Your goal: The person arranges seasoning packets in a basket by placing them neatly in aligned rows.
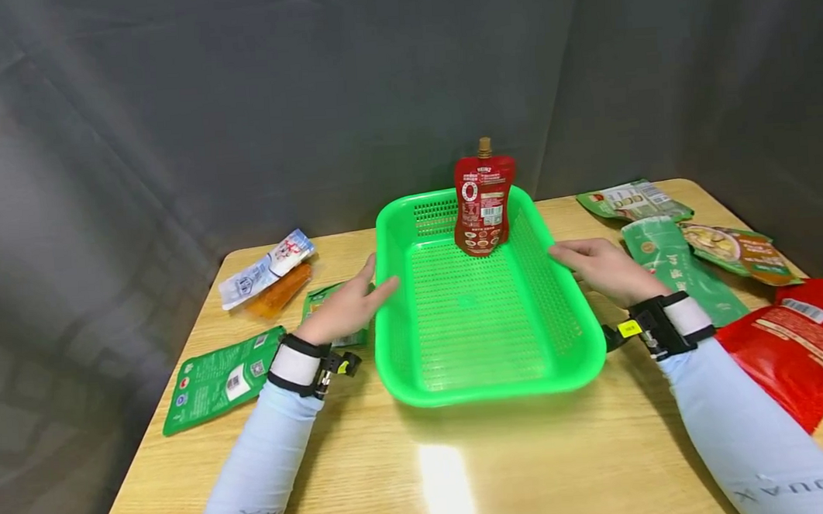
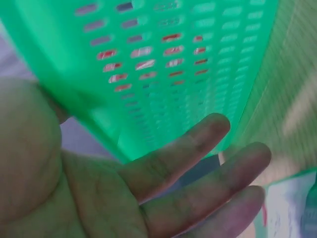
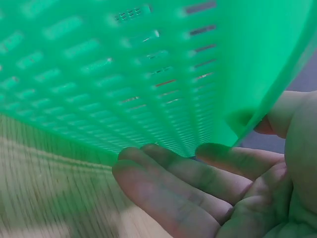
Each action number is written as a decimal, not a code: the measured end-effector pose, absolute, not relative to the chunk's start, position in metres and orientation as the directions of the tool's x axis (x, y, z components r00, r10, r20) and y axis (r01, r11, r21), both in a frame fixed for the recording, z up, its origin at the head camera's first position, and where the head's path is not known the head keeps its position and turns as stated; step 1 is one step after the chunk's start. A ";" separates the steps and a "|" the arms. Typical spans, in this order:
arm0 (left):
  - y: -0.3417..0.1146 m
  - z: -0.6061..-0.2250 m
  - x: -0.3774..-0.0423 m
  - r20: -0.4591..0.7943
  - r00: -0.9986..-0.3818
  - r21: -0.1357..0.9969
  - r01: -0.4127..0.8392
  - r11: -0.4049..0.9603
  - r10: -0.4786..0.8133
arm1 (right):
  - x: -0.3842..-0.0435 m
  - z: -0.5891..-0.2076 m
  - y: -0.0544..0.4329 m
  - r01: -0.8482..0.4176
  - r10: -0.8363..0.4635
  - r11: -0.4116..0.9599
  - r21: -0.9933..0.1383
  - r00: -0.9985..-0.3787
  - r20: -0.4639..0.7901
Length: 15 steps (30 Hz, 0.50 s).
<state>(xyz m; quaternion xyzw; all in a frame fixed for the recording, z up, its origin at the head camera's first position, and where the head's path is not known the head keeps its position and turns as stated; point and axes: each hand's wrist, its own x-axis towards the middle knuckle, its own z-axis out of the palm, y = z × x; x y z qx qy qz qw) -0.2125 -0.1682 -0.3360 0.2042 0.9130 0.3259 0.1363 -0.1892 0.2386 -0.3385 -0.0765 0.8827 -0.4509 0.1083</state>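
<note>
A green plastic basket (image 1: pixel 492 395) with slotted walls is between both hands in the head view. Inside, a red Heinz spout pouch (image 1: pixel 482 210) with a gold cap leans upright on the back wall. My left hand (image 1: pixel 344 311) holds the left rim, thumb over the edge and the other fingers (image 2: pixel 213 186) spread out fairly straight outside. On the opposite side, my right hand (image 1: pixel 607 266) pinches the right rim; its thumb goes over the edge while the fingers (image 3: pixel 163 196) lie along the outer wall. Both thumbs are partly hidden by the rim in the wrist views.
On the left lie a white-blue packet (image 1: pixel 267 270), an orange packet (image 1: pixel 282 291), a green pouch (image 1: pixel 216 384) and another green packet (image 1: pixel 351 339) beside the left hand. To the right are several pouches, including a red one (image 1: pixel 800 345). A grey curtain (image 1: pixel 306 115) hangs behind the table (image 1: pixel 367 477).
</note>
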 end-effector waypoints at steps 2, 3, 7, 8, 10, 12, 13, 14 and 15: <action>-0.174 -0.332 -0.212 -0.095 -0.876 0.635 0.312 0.707 0.473 | -0.190 -0.338 0.237 -0.048 -0.230 0.593 -0.804 -0.967 -0.112; -0.178 -0.330 -0.212 -0.087 -0.875 0.631 0.322 0.706 0.477 | -0.190 -0.338 0.236 -0.047 -0.229 0.593 -0.804 -0.967 -0.112; -0.200 -0.323 -0.206 -0.063 -0.887 0.598 0.333 0.729 0.457 | -0.191 -0.338 0.235 -0.049 -0.229 0.596 -0.802 -0.967 -0.111; -0.207 -0.323 -0.204 -0.057 -0.891 0.592 0.333 0.734 0.450 | -0.192 -0.338 0.235 -0.047 -0.229 0.596 -0.801 -0.967 -0.113; -0.224 -0.323 -0.200 -0.050 -0.897 0.574 0.334 0.748 0.438 | -0.192 -0.338 0.235 -0.043 -0.228 0.597 -0.801 -0.966 -0.118; -0.242 -0.323 -0.195 -0.067 -0.907 0.568 0.308 0.763 0.416 | -0.192 -0.338 0.236 -0.038 -0.229 0.600 -0.799 -0.965 -0.127; -0.251 -0.323 -0.192 -0.076 -0.912 0.561 0.296 0.773 0.404 | -0.192 -0.338 0.237 -0.040 -0.229 0.603 -0.796 -0.965 -0.125; -0.260 -0.324 -0.189 -0.084 -0.916 0.552 0.284 0.784 0.392 | -0.192 -0.337 0.237 -0.042 -0.227 0.608 -0.793 -0.966 -0.122; -0.269 -0.323 -0.186 -0.101 -0.921 0.548 0.264 0.794 0.376 | -0.192 -0.337 0.238 -0.045 -0.227 0.610 -0.791 -0.966 -0.120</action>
